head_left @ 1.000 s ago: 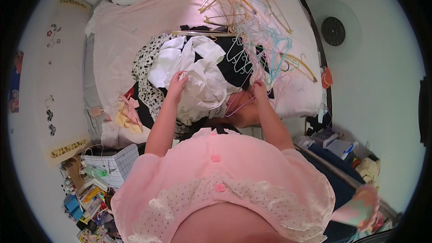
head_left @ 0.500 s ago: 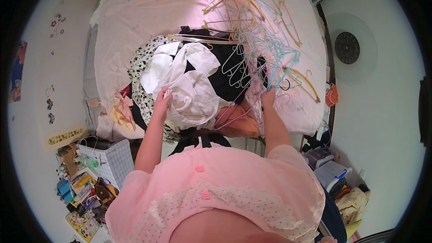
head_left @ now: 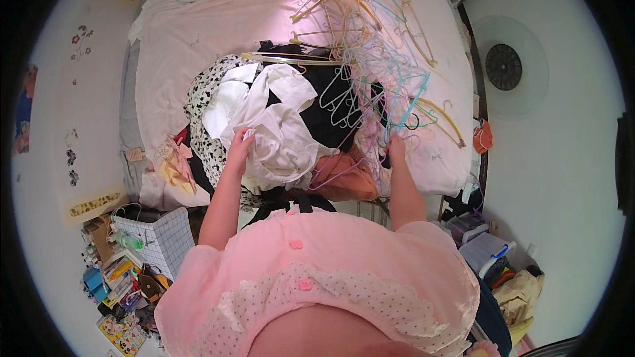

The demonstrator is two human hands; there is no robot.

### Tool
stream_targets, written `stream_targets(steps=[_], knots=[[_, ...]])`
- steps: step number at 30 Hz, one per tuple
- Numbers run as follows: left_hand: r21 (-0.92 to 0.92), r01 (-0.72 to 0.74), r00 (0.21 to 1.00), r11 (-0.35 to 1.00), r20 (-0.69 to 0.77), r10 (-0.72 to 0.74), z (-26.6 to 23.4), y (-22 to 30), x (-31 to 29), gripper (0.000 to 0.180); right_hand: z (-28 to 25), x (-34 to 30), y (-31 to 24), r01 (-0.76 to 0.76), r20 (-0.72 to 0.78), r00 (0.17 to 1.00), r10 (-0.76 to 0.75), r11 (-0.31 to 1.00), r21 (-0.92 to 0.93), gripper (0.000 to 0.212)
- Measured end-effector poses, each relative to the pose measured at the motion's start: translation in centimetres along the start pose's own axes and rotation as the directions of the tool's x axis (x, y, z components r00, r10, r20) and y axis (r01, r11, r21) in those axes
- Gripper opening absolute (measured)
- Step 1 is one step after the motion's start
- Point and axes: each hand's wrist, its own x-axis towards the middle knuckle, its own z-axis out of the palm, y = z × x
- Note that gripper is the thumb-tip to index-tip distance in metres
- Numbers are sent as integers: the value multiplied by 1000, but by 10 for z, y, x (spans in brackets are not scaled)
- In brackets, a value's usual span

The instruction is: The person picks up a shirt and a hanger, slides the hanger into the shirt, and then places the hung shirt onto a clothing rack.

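Note:
My left hand (head_left: 239, 149) pinches the edge of a white garment (head_left: 279, 142), which lies crumpled on the pile. At the right, my right hand (head_left: 397, 149) is closed on a light-blue hanger (head_left: 418, 98) at the near side of a tangled heap of hangers (head_left: 377, 59). Black cloth (head_left: 324, 116) and a white garment with black spots (head_left: 198, 102) lie around the white one. Orange-brown cloth (head_left: 347, 182), with a pink hanger across it, sits between my hands near the bed's front edge.
Everything rests on a bed with a pink sheet (head_left: 165, 39). Gold hangers (head_left: 436, 119) lie right of the heap. A checked bag (head_left: 155, 241) and assorted small items stand on the floor at left. Plastic boxes (head_left: 486, 251) stand at right, near a round fan (head_left: 504, 67).
My right hand has come slightly nearer to me, and the light-blue hanger has shifted with it. My left hand keeps its hold on the white garment. The whole view has shifted a little.

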Motion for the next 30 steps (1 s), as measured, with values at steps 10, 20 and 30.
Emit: stream_targets(steps=[10, 20, 30], knots=[[-19, 20, 999, 1000, 30, -20, 18, 6, 0, 26, 19, -54, -9, -163, 42, 979, 198, 651, 741, 23], [22, 26, 998, 999, 61, -27, 22, 12, -5, 26, 25, -63, 14, 101, -580, 811, 72, 960, 260, 45], [0, 13, 994, 1000, 109, -13, 21, 19, -12, 24, 22, -107, 11, 94, -569, 820, 64, 965, 244, 46]])
